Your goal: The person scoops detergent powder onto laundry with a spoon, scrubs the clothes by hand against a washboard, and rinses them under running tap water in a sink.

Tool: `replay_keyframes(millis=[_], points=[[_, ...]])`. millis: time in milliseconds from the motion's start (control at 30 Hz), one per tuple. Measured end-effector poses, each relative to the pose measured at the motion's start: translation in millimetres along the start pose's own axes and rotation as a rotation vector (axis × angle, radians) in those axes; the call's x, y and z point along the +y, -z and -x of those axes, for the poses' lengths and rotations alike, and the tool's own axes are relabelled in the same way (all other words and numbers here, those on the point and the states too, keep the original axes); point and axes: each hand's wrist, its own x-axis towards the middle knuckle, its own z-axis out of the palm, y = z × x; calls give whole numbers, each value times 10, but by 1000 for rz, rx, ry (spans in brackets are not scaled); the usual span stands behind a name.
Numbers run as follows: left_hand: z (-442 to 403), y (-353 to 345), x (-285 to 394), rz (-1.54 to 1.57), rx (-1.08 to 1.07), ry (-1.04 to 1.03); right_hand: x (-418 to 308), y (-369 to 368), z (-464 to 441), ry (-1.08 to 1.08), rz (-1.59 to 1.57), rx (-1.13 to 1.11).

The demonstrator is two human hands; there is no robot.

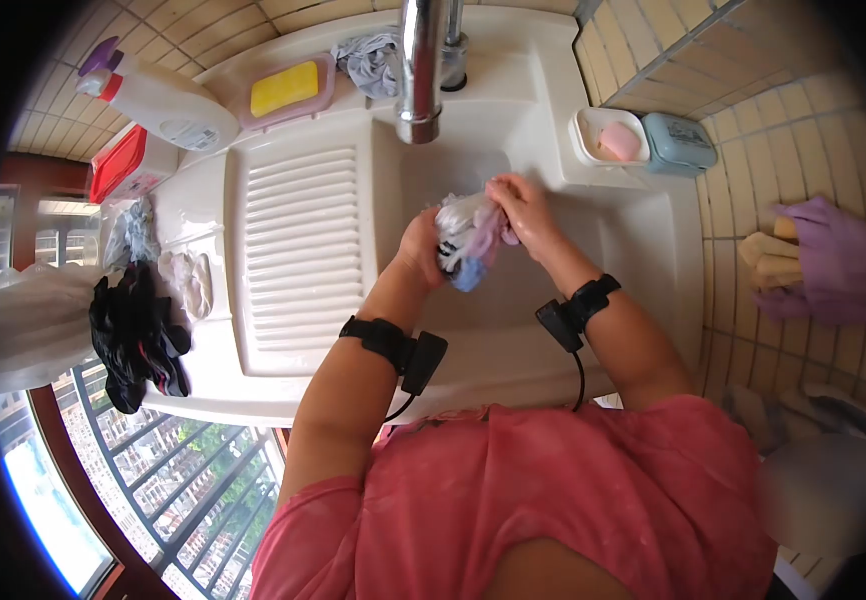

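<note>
Over the basin of a white laundry sink (643, 230), both hands grip one bunched piece of clothing (470, 225). It is white with lilac, pale blue and some dark stripes, and its exact kind cannot be made out in the folds. My left hand (423, 247) is wrapped round its left side. On the upper right, my right hand (523, 213) has its fingers closed on the cloth. Above and in front of the hands hangs a chrome faucet (419, 75), with no water visibly running from it.
A ribbed washboard (303, 250) is built in on the left. Beyond it lie black clothing (138, 340) and small pale cloths (188, 280). Along the back stand a spray bottle (168, 105), a yellow soap bar (285, 90) and a grey cloth (368, 65). Pink soap (618, 142) sits right.
</note>
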Motion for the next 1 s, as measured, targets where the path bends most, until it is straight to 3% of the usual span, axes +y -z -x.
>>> replay_keyframes(millis=[67, 167, 233, 300, 367, 400, 433, 467, 533, 567, 600, 633, 700, 767, 833, 900, 933, 967, 1000], points=[[232, -195, 55, -32, 31, 26, -213, -248, 169, -417, -201, 29], [635, -257, 349, -125, 63, 13, -211, -700, 167, -285, -413, 81], [991, -316, 589, -477, 162, -257, -407, -872, 113, -202, -346, -99], [1271, -133, 936, -731, 280, -485, -626, -1388, 5, 299, -222, 26], [1509, 64, 1234, -1029, 521, -641, -652, -1809, -174, 546, -121, -40], [1578, 225, 1292, -1029, 526, -653, -649, -1965, -177, 639, 157, 22], [1608, 441, 1314, -1299, 656, -833, -641, -2111, -171, 727, 437, 89], [1621, 632, 1320, -1569, 785, -1011, -527, -2256, -122, 798, 510, 103], [1732, 863, 1060, -1939, 757, -1212, -239, -2349, 78, 832, 720, -3], [1817, 860, 847, -1899, 751, -1249, -191, -2354, 223, 921, 785, 9], [1895, 939, 692, -1942, 594, -1386, -226, -2344, 414, 953, 785, -30], [1978, 955, 516, -1971, 521, -1406, -191, -2312, 511, 1036, 802, -101], [1928, 1137, 412, -2025, 614, -1316, -146, -2316, 447, 990, 958, -173], [1711, 967, 813, -1965, 695, -1252, -229, -2463, -23, 988, 857, -90], [1336, 872, 1266, -1883, 883, -1227, -342, -2672, -473, 850, 909, 156], [1003, 844, 1577, -1811, 1180, -1361, -305, -2754, -871, 753, 885, 244], [1133, 729, 1595, -1774, 1102, -1255, -211, -2744, -948, 814, 894, 311], [1163, 737, 1506, -1785, 1083, -1301, -209, -2736, -857, 804, 961, 320], [1369, 679, 1351, -1827, 1030, -1229, -209, -2721, -659, 698, 1012, 271]])
